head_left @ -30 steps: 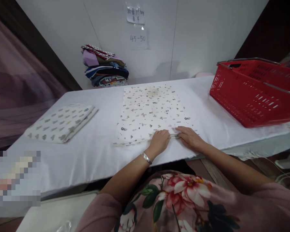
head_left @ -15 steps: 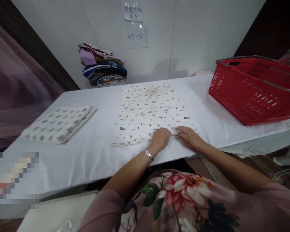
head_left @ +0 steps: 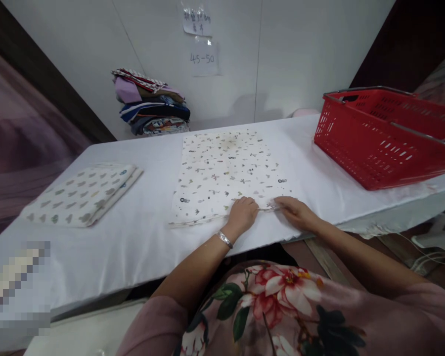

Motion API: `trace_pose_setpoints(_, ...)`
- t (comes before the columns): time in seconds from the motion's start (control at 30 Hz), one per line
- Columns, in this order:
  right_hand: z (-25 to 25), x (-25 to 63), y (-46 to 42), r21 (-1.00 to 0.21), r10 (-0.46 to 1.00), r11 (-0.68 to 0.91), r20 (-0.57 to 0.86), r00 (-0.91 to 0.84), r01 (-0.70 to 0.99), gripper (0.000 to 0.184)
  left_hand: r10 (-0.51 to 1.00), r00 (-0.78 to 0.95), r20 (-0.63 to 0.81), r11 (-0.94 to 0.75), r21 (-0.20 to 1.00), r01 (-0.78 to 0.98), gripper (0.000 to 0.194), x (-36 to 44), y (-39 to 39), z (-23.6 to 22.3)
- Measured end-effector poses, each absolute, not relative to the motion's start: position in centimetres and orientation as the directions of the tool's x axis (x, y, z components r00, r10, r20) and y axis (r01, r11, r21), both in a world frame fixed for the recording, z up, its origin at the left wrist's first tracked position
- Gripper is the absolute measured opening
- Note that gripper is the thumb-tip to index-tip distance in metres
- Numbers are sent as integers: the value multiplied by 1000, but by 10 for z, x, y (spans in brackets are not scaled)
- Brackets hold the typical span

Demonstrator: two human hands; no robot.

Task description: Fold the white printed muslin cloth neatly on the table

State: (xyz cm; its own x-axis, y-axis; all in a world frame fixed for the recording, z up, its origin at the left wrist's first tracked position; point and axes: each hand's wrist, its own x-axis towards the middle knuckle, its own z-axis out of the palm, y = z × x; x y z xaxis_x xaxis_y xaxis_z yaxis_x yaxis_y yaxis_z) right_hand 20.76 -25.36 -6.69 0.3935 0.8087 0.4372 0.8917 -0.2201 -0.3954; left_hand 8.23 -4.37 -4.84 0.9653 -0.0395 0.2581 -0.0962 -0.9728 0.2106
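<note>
A white cloth (head_left: 222, 173) with small printed figures lies folded flat in layers on the white-covered table. At its near edge, my left hand (head_left: 244, 213) has its fingers curled down on the layers, closed on the fabric. Just to the right, my right hand (head_left: 294, 211) reaches the same edge near the cloth's right corner, with fingers together and the edge between thumb and fingers. A yellowish stain shows near the cloth's far edge. Both hands sit close together, a small gap apart.
To the left lies another folded cloth (head_left: 77, 195) with cloud-like prints. A red plastic basket (head_left: 385, 143) with metal handles stands at the right. Behind the table is a stack of folded fabrics (head_left: 152, 104). Handwritten paper signs (head_left: 203, 57) hang on the wall.
The whole view has shifted slightly. My right hand has slid a little along the near edge, away from my left hand; the cloth stays in place.
</note>
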Motion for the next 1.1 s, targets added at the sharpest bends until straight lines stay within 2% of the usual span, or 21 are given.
trace_pose_setpoints(0.1, -68, 213, -256, -423, 794, -265, 414, 445, 866, 27, -32, 964, 264, -965, 244, -99, 23, 83, -41, -48)
trace_pose_setpoints(0.43, -43, 217, -244, -282, 889, -208, 344, 301, 937, 28, -37, 977, 211, -966, 243, -89, 19, 83, -40, -40)
trace_pose_setpoints(0.6, -36, 223, -245, -276, 919, -168, 304, 251, 947, 29, 4, 990, 140, -967, 255, -32, 20, 86, -35, -32)
trace_pose_setpoints(0.73, -35, 228, -244, -207, 864, -256, 389, 319, 944, 28, -35, 974, 223, -989, 131, -66, 22, 89, -31, -36)
trace_pose_setpoints(0.83, -38, 228, -243, -160, 882, -223, 388, 269, 962, 26, -126, 959, 256, -990, 32, -139, 19, 87, -31, -45)
trace_pose_setpoints(0.93, -43, 228, -246, -177, 906, -176, 354, 230, 968, 26, -143, 956, 256, -989, -1, -148, 15, 84, -31, -53)
trace_pose_setpoints(1.1, -46, 229, -257, -197, 906, -245, 303, 296, 949, 31, -123, 962, 245, -992, -1, -127, 16, 82, -31, -51)
